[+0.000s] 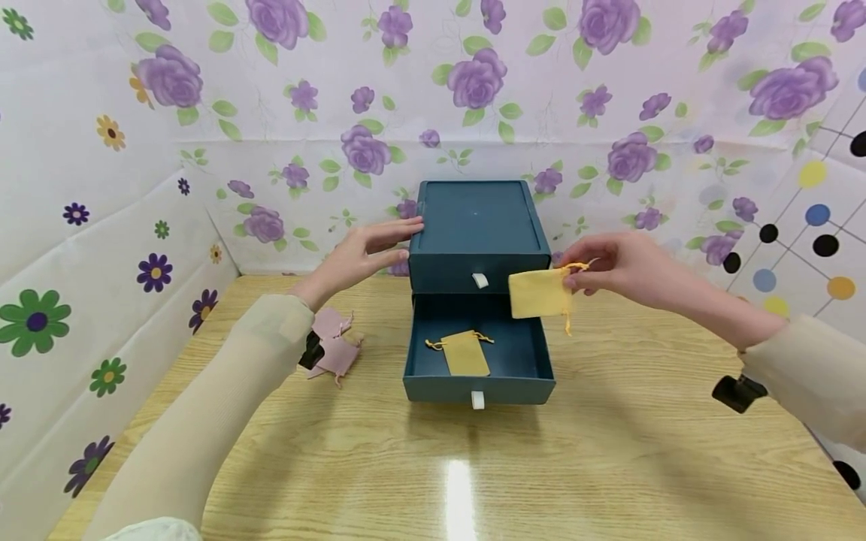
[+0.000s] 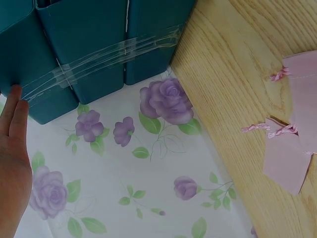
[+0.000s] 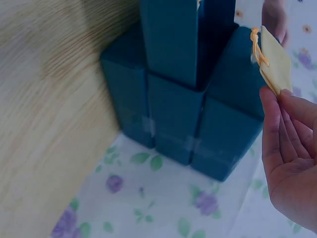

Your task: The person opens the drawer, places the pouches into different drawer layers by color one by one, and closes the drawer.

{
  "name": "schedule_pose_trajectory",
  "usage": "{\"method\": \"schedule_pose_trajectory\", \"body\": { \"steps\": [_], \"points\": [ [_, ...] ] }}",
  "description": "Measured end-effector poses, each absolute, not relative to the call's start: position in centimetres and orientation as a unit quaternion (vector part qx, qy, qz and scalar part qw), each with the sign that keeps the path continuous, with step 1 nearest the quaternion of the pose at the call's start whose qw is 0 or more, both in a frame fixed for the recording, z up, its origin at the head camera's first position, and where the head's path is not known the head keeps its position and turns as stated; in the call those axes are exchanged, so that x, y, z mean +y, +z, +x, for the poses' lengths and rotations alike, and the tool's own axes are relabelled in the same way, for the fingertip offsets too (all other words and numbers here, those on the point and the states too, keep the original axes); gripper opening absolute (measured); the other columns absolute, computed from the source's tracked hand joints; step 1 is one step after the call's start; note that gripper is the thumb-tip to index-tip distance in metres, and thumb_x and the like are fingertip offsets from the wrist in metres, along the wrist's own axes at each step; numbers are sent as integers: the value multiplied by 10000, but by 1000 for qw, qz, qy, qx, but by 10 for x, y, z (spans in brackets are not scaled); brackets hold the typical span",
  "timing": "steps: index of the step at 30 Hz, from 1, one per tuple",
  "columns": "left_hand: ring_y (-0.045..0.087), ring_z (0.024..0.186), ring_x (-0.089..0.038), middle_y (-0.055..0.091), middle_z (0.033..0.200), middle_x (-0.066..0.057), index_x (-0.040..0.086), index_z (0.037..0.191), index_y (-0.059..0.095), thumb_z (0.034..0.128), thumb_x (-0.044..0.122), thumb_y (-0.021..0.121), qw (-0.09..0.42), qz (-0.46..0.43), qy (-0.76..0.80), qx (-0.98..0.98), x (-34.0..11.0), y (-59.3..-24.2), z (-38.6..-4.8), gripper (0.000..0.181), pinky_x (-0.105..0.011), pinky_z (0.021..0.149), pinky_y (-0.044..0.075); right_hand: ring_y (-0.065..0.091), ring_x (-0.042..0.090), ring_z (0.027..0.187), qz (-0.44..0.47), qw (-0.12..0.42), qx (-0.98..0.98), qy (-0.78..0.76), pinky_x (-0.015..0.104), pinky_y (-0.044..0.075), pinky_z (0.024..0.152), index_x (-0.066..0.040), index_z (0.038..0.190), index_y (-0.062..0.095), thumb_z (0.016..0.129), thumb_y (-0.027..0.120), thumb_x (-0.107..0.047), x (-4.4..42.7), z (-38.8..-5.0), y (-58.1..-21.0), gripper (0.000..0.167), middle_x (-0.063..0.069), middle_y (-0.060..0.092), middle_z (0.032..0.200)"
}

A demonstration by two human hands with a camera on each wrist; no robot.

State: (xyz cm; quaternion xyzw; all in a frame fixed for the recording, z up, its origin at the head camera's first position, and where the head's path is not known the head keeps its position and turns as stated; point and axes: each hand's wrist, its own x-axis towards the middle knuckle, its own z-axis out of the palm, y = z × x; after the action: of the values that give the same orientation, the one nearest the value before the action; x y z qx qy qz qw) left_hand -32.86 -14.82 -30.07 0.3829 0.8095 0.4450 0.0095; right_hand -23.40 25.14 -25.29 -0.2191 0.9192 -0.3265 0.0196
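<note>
"Flowered cloth (image 1: 304,161) hangs behind the cabinet (image 1: 473,214), which stands on a wooden bench (image 1: 609,466). Where are the pouches?"

"One yellow pouch (image 1: 537,294) is held up at the cabinet's front right corner, and another yellow pouch (image 1: 467,356) lies inside the cabinet's open drawer (image 1: 440,390). Some pink pouches (image 1: 338,355) lie on the bench, left of the cabinet."

"And the hands?"

"The right hand (image 1: 625,267) has its fingers pinched together on the raised pouch, near its drawstring end. The left hand (image 1: 361,249) has its fingers stretched out, gripping nothing, touching the cabinet's upper left edge."

"Any advice on handling it?"

"A light pinch should do, since the cloth looks thin and soft. I'd mind the loose string (image 1: 567,324) dangling below the fingers: it could catch on the cabinet's drawer edge, so give that edge room. With the left hand, press gently and evenly; a hard push might slide the cabinet."
</note>
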Motion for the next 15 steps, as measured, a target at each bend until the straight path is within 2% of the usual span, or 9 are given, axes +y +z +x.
{"method": "schedule_pose_trajectory", "body": {
  "steps": [5,11,15],
  "points": [
    [409,1456,-179,412,1575,54,247,1470,493,1013,221,576,11,383,443,811,-149,-301,-329,465,-423,1211,345,725,88,777,-277,43,914,-295,245,612,700,-140,1121,738,910,719,-212,222,-239,-243,223,60,760,1007],
    [404,1458,-174,409,1577,51,240,1475,488,1014,204,574,16,380,446,810,-149,-300,-329,470,-414,1213,343,719,169,772,-334,76,897,-279,256,612,684,-133,1086,746,915,709,-143,183,-244,-242,175,46,759,991],
    [405,1459,-189,409,1580,25,210,1478,485,1013,161,568,16,378,451,809,-147,-300,-329,475,-418,1215,339,692,127,710,-386,96,881,-257,243,605,658,-114,1067,745,909,706,-104,161,-248,-245,163,53,758,971]
  ]
}}
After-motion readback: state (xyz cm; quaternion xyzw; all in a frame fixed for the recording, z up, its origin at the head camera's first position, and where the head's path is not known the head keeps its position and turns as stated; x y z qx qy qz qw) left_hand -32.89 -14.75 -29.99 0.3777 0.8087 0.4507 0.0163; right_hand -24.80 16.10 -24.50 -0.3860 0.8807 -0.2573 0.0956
